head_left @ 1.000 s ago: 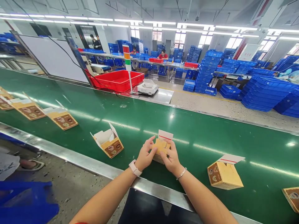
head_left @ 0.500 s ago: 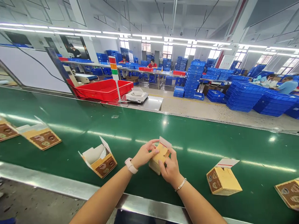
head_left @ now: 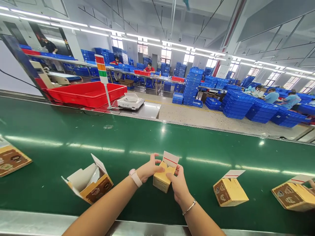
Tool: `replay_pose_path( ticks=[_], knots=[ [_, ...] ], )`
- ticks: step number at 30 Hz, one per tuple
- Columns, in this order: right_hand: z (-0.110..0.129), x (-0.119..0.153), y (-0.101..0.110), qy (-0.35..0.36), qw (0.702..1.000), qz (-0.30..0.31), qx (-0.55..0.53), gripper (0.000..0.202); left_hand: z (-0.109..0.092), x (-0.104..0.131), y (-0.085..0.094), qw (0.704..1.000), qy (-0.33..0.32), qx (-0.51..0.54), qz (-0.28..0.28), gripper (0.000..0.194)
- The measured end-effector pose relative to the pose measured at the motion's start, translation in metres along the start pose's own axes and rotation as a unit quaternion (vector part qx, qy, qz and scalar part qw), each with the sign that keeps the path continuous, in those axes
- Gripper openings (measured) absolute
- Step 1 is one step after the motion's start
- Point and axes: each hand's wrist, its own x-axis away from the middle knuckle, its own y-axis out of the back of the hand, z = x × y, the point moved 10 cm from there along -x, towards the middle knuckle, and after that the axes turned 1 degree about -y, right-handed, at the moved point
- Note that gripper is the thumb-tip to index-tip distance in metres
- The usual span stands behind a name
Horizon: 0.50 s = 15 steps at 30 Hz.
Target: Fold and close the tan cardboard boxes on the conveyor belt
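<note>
On the box between our hands (head_left: 161,182), we are seeing the yellow top panels lying mostly folded in, so the closing is looking well advanced. The white flap (head_left: 171,158) with its red line is standing up at the twelve o'clock edge, not yet folded down, and a small notch is showing at its foot. The box is sitting on the green belt (head_left: 172,131), straight ahead of us at twelve o'clock, tilting a little, its yellow sides looking square and uncrushed.

Our left hand (head_left: 149,168) is closing partway, its thumb pressing on the top and its fingers spreading loosely near the ten o'clock side. Our right hand (head_left: 179,184) is curling partway too, gripping the box from three o'clock with its thumb on the top.

At nine o'clock from it, an open box (head_left: 97,190) is lying with its flaps spread and something pale and shiny showing inside. At about three o'clock, a closed-topped box (head_left: 230,191) is resting with its white flap raised in the same way. Farther out that way, a co-worker's hand (head_left: 312,186) is reaching beside another brown-and-yellow box (head_left: 291,196). Across the belt, a red bin (head_left: 86,95) is standing at ten o'clock.
</note>
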Motion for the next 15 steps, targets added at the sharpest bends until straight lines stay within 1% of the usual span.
replay_pose_path(
  ticks=[2,3,4,8,11,13,15],
  knots=[
    [-0.012,0.0,-0.003,-0.094,0.992,0.003,-0.079,0.036,0.002,-0.004,-0.006,1.0,0.011,-0.006,0.002,0.075],
    [-0.014,0.001,-0.004,-0.123,0.987,0.003,-0.107,0.036,0.004,-0.005,-0.009,1.0,0.016,-0.009,0.005,0.073],
    [-0.013,0.0,-0.003,-0.134,0.984,0.001,-0.119,0.036,0.007,-0.008,-0.013,1.0,0.02,-0.01,0.005,0.071],
    [-0.004,-0.007,0.009,-0.123,0.986,-0.025,-0.111,0.036,0.009,-0.019,-0.029,1.0,0.024,-0.012,-0.002,0.064],
    [-0.001,-0.01,0.021,-0.114,0.988,-0.032,-0.095,0.041,0.003,-0.023,-0.039,1.0,0.01,-0.015,-0.006,0.055],
    [0.003,-0.005,0.04,-0.097,0.991,-0.054,-0.068,0.048,-0.001,-0.015,-0.037,0.999,-0.02,-0.011,-0.024,0.049],
    [0.014,0.009,0.07,-0.052,0.994,-0.096,-0.018,0.052,-0.009,0.006,-0.03,0.995,-0.092,-0.021,-0.034,0.041]
  ],
)
